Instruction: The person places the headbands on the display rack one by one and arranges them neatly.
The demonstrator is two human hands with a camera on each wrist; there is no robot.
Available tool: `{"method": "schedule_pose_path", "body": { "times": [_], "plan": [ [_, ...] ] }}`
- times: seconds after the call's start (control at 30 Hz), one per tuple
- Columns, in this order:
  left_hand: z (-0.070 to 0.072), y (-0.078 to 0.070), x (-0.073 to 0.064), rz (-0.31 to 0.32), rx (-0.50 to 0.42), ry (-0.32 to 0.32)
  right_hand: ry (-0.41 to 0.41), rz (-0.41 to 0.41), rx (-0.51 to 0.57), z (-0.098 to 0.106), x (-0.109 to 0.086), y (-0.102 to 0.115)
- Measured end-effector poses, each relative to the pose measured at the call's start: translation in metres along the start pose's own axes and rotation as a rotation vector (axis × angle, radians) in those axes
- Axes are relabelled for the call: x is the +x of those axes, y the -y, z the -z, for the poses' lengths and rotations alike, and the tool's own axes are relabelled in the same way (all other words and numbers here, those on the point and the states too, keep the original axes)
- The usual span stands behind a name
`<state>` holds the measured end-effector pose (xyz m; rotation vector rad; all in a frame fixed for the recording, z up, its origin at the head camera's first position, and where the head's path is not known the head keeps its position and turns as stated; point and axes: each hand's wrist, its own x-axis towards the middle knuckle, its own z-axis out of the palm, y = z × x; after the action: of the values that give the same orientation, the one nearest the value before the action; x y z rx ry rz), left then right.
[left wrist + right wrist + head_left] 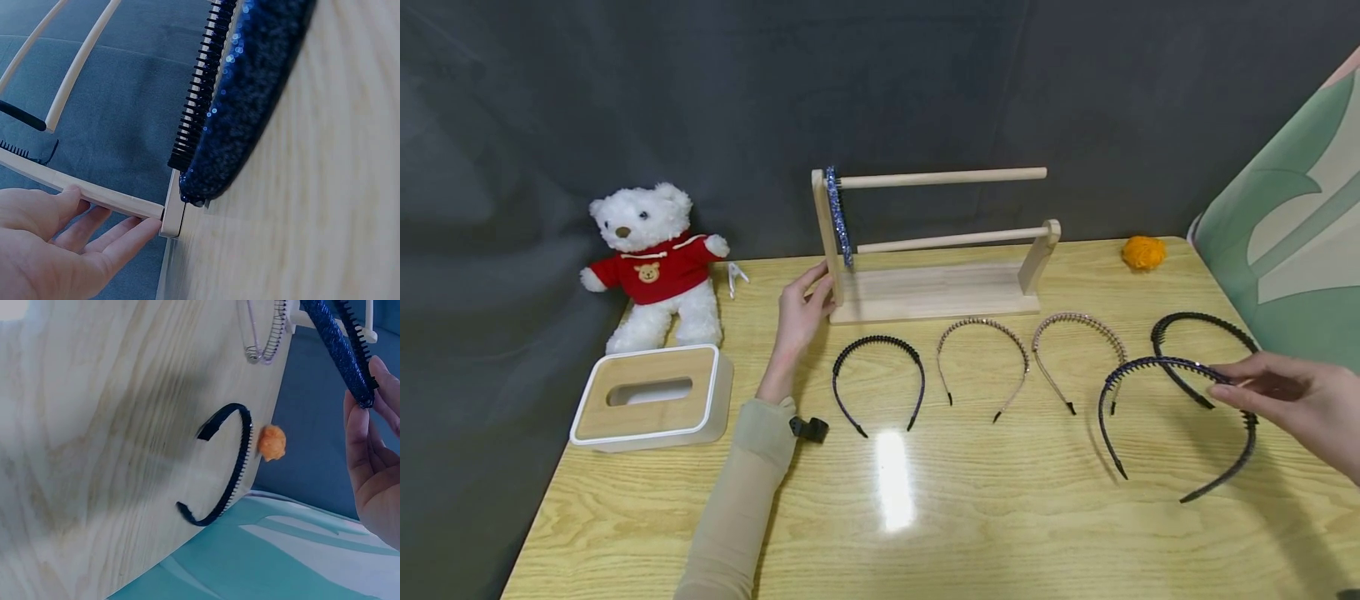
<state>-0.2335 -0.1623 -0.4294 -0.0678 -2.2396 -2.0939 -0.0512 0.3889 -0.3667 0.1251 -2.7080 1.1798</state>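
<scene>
A wooden headband rack (936, 293) with two horizontal rods stands at the back of the table. My left hand (801, 312) holds the lower part of its left upright, thumb and fingers along the wood in the left wrist view. A glittery blue headband (837, 218) hangs on the upper rod, against that upright. At the right, my right hand (1300, 400) pinches a dark, toothed headband (1150, 361) by one side, above the table; it looks glittery blue in the right wrist view. Behind it a black headband (240, 456) lies on the table.
Before the rack lie a dark headband (880, 339) and two pinkish beaded headbands (982, 322). At left are a white bear (651, 258) in a red sweater, a tissue box (655, 398) and a small white object (735, 277). An orange ball (1144, 252) sits at back right.
</scene>
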Motion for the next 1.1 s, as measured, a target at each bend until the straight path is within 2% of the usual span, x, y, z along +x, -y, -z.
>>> {"method": "schedule_pose_path", "body": {
  "times": [0.4, 0.73, 1.1],
  "plan": [
    [-0.002, -0.001, -0.001, -0.001, 0.000, 0.006, -0.020, 0.054, -0.029, 0.000, 0.013, 0.023],
    [0.000, -0.002, -0.001, 0.006, 0.021, 0.000, -0.044, 0.002, -0.172, 0.000, 0.029, 0.051],
    [0.001, 0.000, -0.002, -0.007, 0.021, 0.004, -0.029, -0.019, -0.218, -0.003, 0.042, 0.069]
  ]
}}
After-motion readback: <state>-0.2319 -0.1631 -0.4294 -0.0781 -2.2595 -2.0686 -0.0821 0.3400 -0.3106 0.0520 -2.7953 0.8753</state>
